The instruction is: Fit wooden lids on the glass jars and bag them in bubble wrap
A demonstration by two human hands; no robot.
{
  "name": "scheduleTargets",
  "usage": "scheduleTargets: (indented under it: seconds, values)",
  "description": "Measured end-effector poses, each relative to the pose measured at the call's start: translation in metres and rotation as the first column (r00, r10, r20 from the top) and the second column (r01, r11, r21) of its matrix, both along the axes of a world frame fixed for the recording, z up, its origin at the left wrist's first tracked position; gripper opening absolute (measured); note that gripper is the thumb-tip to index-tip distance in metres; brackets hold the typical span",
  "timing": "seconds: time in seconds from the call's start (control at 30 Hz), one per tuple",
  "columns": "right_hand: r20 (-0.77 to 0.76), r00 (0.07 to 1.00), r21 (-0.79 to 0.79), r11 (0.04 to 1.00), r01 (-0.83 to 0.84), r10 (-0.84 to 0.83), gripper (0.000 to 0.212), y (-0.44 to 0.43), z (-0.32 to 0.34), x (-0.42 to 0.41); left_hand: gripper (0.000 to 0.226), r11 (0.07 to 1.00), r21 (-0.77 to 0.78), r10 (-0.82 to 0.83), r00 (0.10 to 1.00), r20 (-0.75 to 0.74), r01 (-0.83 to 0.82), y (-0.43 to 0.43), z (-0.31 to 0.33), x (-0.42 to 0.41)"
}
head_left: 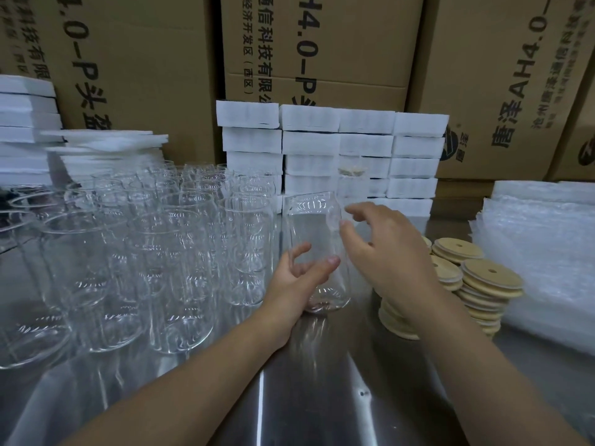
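One clear glass jar (314,226) without a lid stands on the steel table (322,387), leaning slightly. My left hand (293,284) grips its lower part, thumb in front and fingers behind the glass. My right hand (386,249) hovers at the jar's upper right side with loosely bent fingers and holds nothing; its thumb is at the jar's shoulder. Stacks of round wooden lids (492,276), each with a small hole, stand just right of my right hand. A pile of bubble wrap bags (544,239) lies at the far right.
Several empty glass jars (180,239) crowd the table's left half. White foam-wrapped packs (335,146) are stacked behind the held jar, and more white foam (29,123) is piled at the far left. Large cardboard boxes (354,59) form a wall at the back.
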State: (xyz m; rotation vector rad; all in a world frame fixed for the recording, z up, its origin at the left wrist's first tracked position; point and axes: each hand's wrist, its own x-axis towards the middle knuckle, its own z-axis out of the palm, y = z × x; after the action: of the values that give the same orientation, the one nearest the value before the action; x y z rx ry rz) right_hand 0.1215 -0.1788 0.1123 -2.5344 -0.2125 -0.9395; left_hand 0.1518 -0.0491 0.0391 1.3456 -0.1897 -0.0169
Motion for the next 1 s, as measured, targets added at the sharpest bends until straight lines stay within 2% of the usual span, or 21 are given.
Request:
scheduleTargets:
  seconds: [0.1, 0.2, 0.33, 0.43, 0.63, 0.73, 0.83, 1.0]
  values:
    - [-0.21, 0.965, -0.163, 0.978, 0.127, -0.161, 0.053, -0.016, 0.012, -0.002, 0.085, 1.0, 0.0, -0.001, 1.0, -0.02, 0.001, 0.001, 0.0, 0.0]
    - [-0.426, 0.852, -0.264, 0.943, 0.204, -0.304, 0.073, -0.038, 0.023, -0.006, 0.076, 1.0, 0.003, -0.018, 1.0, -0.022, 0.018, 0.001, -0.002, 0.002]
    - [-0.503, 0.755, -0.339, 0.899, 0.276, -0.421, 0.089, -0.054, 0.027, -0.012, 0.076, 0.999, 0.037, -0.029, 1.0, -0.008, 0.029, 0.002, -0.001, 0.003]
    - [-0.553, 0.722, -0.338, 0.904, 0.263, -0.417, 0.09, -0.057, 0.028, -0.013, 0.079, 0.998, 0.054, -0.034, 0.999, -0.002, 0.034, 0.002, -0.001, 0.003]
    - [-0.487, 0.81, -0.209, 0.944, 0.255, -0.327, 0.08, -0.056, 0.03, -0.014, 0.074, 0.998, 0.057, -0.031, 1.0, -0.001, 0.031, 0.002, -0.002, 0.003]
    - [-0.402, 0.888, -0.025, 0.972, 0.234, -0.224, 0.07, -0.053, 0.029, -0.011, 0.08, 0.998, 0.047, -0.029, 1.0, -0.006, 0.029, 0.002, -0.003, 0.004]
    - [-0.265, 0.96, 0.175, 0.975, 0.139, -0.089, 0.062, -0.046, 0.025, -0.005, 0.076, 0.999, 0.037, -0.004, 1.0, 0.021, 0.004, 0.001, -0.004, 0.004]
    - [-0.083, 0.995, 0.433, 0.901, -0.019, 0.061, 0.045, -0.026, 0.011, 0.008, 0.079, 0.994, 0.09, 0.057, 0.993, 0.099, -0.066, 0.001, -0.001, -0.001]
